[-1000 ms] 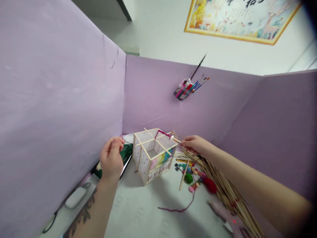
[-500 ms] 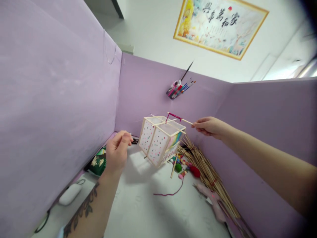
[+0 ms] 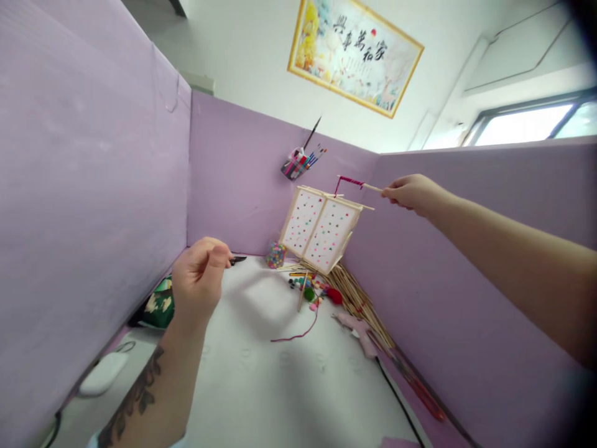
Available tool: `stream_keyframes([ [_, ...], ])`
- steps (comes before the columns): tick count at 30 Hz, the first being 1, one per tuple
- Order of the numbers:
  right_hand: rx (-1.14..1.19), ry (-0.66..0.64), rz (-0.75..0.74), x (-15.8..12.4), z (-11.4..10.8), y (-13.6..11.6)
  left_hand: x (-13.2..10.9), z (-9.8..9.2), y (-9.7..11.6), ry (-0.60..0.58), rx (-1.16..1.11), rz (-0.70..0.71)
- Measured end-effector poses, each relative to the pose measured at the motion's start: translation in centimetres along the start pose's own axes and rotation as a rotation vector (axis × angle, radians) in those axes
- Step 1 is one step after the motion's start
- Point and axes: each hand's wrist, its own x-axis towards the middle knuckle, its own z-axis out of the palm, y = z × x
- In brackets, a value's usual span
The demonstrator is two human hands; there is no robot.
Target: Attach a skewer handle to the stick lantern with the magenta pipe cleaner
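My right hand [image 3: 413, 191] pinches the end of a thin wooden stick [image 3: 373, 188] wound with magenta yarn. From this stick hangs a box-shaped lantern [image 3: 321, 229] with a pale wood frame and white panels dotted with small coloured stars; it is tilted and off the table. My left hand [image 3: 200, 270] is closed, thumb over curled fingers, to the left of the lantern and apart from it. A small dark tool [image 3: 239, 259] shows beside its fingertips; whether the hand grips it or it lies behind, I cannot tell.
On the white table [image 3: 242, 386] lie coloured pompoms [image 3: 309, 294], a magenta yarn strand [image 3: 298, 336], a bundle of sticks [image 3: 361, 302] and a pink glue gun [image 3: 357, 330]. A jar of beads [image 3: 275, 255] stands behind. Purple partitions [image 3: 242, 174] enclose it; a pen cup [image 3: 296, 165] hangs there.
The lantern has turned, so its starred side faces me more and its top shows less. My right hand has risen with it. The view has swung right.
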Motion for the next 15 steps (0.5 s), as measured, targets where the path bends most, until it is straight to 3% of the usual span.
stream_keyframes([
  [6,-0.114,0.098,0.025,-0.4,0.0,1.9,-0.3,-0.9,1.5,-0.095,-0.021,0.139],
  [15,-0.169,0.198,-0.055,1.5,1.8,5.6,-0.3,-0.6,0.6,-0.127,0.009,0.172],
])
